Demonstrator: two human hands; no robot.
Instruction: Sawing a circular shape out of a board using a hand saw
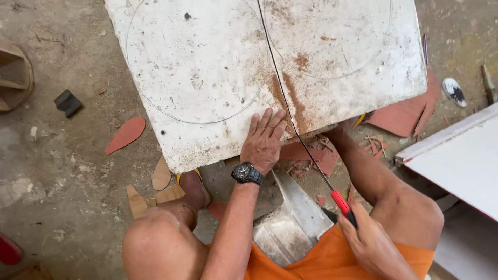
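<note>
White board: large, square-cornered, dirty, lying flat across the upper middle of the view over the person's feet; faint circle outlines drawn on its face; reddish-brown sawdust along a long straight cut that runs from the far edge to the near edge.

Saw: thin dark blade standing in that cut, red and black handle at the near end, below the board's edge.

Right hand: clenched round the saw's handle, just above the orange shorts.

Left hand: released, fingers spread, pressed flat on the board's near edge just left of the cut; black wristwatch on the wrist.

Metal scoop: open, trough-shaped, lying between the knees under the board's edge; pale dust gathered in its near end.

Floor items, on bare concrete: reddish offcut, teardrop-shaped, left of the board; tan wood scraps by the left knee; small black block further left; larger reddish sheet piece beneath the board's right corner; white panel at the right edge.
</note>
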